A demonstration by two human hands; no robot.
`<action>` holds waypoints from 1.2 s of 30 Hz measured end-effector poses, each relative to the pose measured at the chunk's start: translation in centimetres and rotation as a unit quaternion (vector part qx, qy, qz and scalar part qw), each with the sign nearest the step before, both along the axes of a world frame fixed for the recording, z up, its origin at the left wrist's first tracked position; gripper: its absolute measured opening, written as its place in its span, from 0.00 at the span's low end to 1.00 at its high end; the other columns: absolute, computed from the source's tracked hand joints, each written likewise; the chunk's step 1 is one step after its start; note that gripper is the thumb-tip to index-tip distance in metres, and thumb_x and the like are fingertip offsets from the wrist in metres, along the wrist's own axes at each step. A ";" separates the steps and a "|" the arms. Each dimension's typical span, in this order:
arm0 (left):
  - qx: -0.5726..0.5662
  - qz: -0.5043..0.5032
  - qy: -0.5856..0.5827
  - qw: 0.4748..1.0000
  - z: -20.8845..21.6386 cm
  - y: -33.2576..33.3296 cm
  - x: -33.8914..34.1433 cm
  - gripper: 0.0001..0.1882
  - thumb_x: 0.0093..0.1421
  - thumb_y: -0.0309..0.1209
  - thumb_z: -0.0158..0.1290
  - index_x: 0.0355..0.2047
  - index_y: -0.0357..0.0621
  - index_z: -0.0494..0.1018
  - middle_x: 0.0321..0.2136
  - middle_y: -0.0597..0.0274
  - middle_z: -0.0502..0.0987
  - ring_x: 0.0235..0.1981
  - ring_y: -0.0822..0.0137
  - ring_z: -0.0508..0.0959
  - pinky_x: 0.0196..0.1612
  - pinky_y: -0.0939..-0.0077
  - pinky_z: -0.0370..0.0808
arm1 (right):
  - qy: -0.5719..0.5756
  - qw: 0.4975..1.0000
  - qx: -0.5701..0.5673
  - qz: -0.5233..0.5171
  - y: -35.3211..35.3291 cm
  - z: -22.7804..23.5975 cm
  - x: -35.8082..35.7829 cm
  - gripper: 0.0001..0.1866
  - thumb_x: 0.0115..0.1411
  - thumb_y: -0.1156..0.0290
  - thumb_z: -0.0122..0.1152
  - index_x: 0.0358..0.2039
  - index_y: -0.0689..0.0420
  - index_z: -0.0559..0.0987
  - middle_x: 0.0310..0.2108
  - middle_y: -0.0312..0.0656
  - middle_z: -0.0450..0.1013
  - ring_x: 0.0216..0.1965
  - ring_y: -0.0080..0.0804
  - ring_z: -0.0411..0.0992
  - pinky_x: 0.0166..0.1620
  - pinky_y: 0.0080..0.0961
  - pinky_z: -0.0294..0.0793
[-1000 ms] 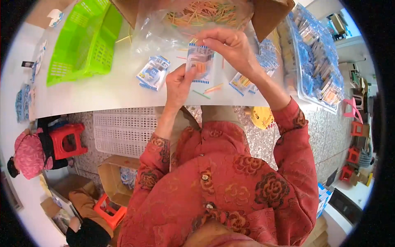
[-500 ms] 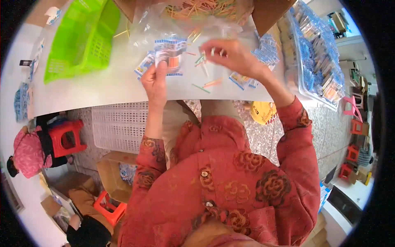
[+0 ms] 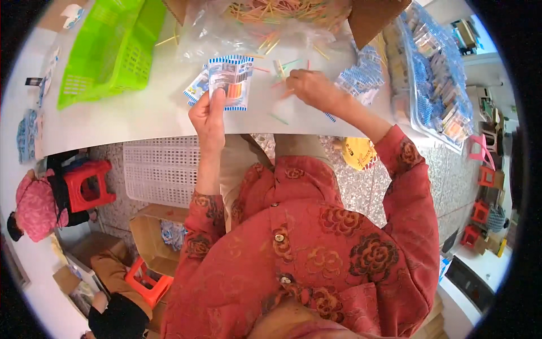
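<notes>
My left hand holds up a small clear packet with a blue-and-white edge and coloured sticks inside, above the white table. My right hand rests on the table to the right, fingers closed over a few loose coloured sticks. More loose sticks lie scattered around it. Behind both hands lies a clear plastic bag spilling many coloured sticks from a cardboard box.
A green plastic basket stands at the back left. Piles of filled packets fill the right side, with more packets near my right wrist. A white crate and red stools sit below the table; other people crouch at lower left.
My left hand has carried the packet left and lifted it away from my right hand. My right hand has dropped from the packet to the loose sticks on the table.
</notes>
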State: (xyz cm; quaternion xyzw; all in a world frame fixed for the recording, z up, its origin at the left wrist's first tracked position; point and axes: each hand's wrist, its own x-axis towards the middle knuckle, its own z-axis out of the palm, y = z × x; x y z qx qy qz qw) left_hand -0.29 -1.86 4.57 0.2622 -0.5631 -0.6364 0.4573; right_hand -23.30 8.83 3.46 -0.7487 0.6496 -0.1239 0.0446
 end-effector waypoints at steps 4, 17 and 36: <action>-0.004 -0.012 -0.012 1.000 -0.1 0.0 0.2 0.13 0.63 0.32 0.49 0.40 0.33 0.75 0.31 0.70 0.76 0.30 0.82 0.69 0.35 0.86 0.68 | -0.003 0.999 -0.036 0.005 -1.2 -0.1 -1.7 0.09 0.50 0.71 0.59 0.31 0.58 0.72 0.33 0.42 0.68 0.33 0.45 0.72 0.34 0.37 0.73; -0.009 -0.028 -0.018 0.999 -0.7 0.3 -0.2 0.14 0.63 0.32 0.49 0.40 0.33 0.75 0.31 0.70 0.76 0.31 0.81 0.70 0.36 0.85 0.68 | 0.117 0.988 0.036 0.089 -3.9 1.5 -2.1 0.08 0.44 0.80 0.58 0.28 0.62 0.74 0.34 0.44 0.70 0.39 0.41 0.72 0.39 0.33 0.75; 0.101 -0.075 0.022 0.992 -0.1 2.1 -1.8 0.10 0.54 0.24 0.58 0.38 0.37 0.76 0.31 0.69 0.77 0.30 0.82 0.73 0.35 0.85 0.71 | -0.055 0.993 -0.094 -0.043 -2.1 -0.8 -2.3 0.07 0.47 0.80 0.54 0.30 0.61 0.73 0.29 0.44 0.71 0.31 0.41 0.72 0.33 0.32 0.73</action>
